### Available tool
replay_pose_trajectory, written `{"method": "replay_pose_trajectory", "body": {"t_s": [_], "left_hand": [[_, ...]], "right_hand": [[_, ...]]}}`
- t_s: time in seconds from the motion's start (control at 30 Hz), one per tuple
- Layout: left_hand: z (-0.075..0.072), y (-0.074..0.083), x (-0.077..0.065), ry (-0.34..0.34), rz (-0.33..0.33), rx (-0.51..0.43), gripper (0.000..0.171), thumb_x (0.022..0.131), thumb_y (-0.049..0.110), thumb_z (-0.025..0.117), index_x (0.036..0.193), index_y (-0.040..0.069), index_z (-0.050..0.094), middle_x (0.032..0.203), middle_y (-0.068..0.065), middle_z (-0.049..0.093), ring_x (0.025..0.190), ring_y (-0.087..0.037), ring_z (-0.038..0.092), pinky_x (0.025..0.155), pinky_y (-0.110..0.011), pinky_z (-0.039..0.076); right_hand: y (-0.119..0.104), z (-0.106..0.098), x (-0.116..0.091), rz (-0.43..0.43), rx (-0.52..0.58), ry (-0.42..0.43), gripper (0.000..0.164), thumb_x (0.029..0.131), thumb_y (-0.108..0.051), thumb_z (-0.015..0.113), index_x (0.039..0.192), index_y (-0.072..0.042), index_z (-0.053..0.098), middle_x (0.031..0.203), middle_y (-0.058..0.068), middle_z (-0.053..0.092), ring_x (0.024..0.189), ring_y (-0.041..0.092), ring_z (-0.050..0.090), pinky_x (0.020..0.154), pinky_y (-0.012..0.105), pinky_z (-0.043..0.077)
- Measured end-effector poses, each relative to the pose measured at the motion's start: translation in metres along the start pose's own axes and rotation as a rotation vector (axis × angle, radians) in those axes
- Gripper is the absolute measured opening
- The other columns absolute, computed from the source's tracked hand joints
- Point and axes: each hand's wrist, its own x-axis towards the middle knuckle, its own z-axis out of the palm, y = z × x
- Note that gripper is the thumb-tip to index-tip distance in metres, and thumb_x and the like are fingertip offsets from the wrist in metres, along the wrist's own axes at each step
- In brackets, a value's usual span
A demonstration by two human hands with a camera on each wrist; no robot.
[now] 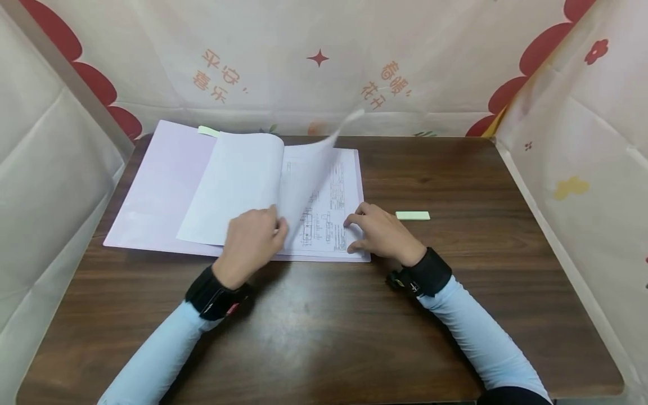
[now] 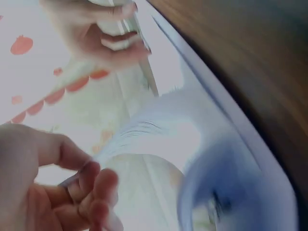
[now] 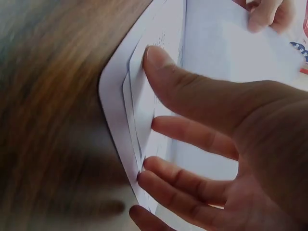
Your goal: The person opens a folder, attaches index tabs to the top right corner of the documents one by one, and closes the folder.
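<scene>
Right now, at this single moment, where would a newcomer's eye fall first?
Probably on the lifted white page, curved up from the open folder between the left fingers and the right fingers in the head view. Next, perhaps, the pale green strip lying on the dark table right of the folder, then the red scallops on the curtain behind.

Light blue sleeves (image 1: pixel 154 354), wide black wristbands (image 1: pixel 215 295)

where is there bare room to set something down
Free: the table right of the green strip, and the front stretch between the left sleeve and right sleeve. Crowded: back left to middle, under the open folder, left hand and right hand.
</scene>
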Motion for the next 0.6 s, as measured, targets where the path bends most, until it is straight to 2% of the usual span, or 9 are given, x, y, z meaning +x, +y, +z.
{"method": "replay_pose_trajectory", "body": {"t_s": [0.17, 0.3, 0.43, 0.6], "left_hand": [[-0.015, -0.031, -0.030, 0.084, -0.173, 0.054, 0.043, 0.097, 0.019, 0.055, 0.057, 0.012, 0.042, 0.048, 0.003, 0.031, 0.041, -0.015, 0.029, 0.038, -0.028, 0.019], [-0.019, -0.048, -0.043, 0.118, -0.232, 0.094, 0.044, 0.091, 0.011, 0.055, 0.051, 0.011, 0.038, 0.050, 0.003, 0.023, 0.044, -0.014, 0.019, 0.039, -0.027, 0.012], [-0.019, -0.057, -0.044, 0.101, -0.245, 0.109, 0.043, 0.087, 0.006, 0.054, 0.048, 0.011, 0.037, 0.052, 0.003, 0.020, 0.047, -0.014, 0.017, 0.041, -0.027, 0.012], [-0.017, -0.062, -0.046, 0.015, -0.294, 0.121, 0.044, 0.084, 0.003, 0.054, 0.047, 0.013, 0.032, 0.052, 0.003, 0.019, 0.048, -0.014, 0.017, 0.043, -0.027, 0.013]], "right_hand": [[-0.002, 0.000, -0.001, 0.025, 0.040, -0.009, 0.052, 0.075, -0.030, 0.094, 0.120, -0.012, 0.074, 0.115, 0.011, 0.063, 0.093, 0.026, 0.056, 0.077, 0.037, 0.047], [-0.004, -0.004, 0.000, 0.046, 0.039, -0.023, 0.051, 0.075, -0.029, 0.094, 0.119, -0.012, 0.076, 0.116, 0.012, 0.063, 0.094, 0.027, 0.056, 0.078, 0.038, 0.047], [-0.004, -0.006, 0.001, 0.074, 0.041, -0.024, 0.050, 0.075, -0.029, 0.094, 0.118, -0.013, 0.077, 0.117, 0.011, 0.063, 0.095, 0.027, 0.056, 0.079, 0.039, 0.047], [-0.004, -0.004, 0.001, 0.078, 0.061, -0.037, 0.050, 0.075, -0.030, 0.094, 0.118, -0.012, 0.077, 0.117, 0.011, 0.063, 0.095, 0.027, 0.055, 0.079, 0.038, 0.046]]}}
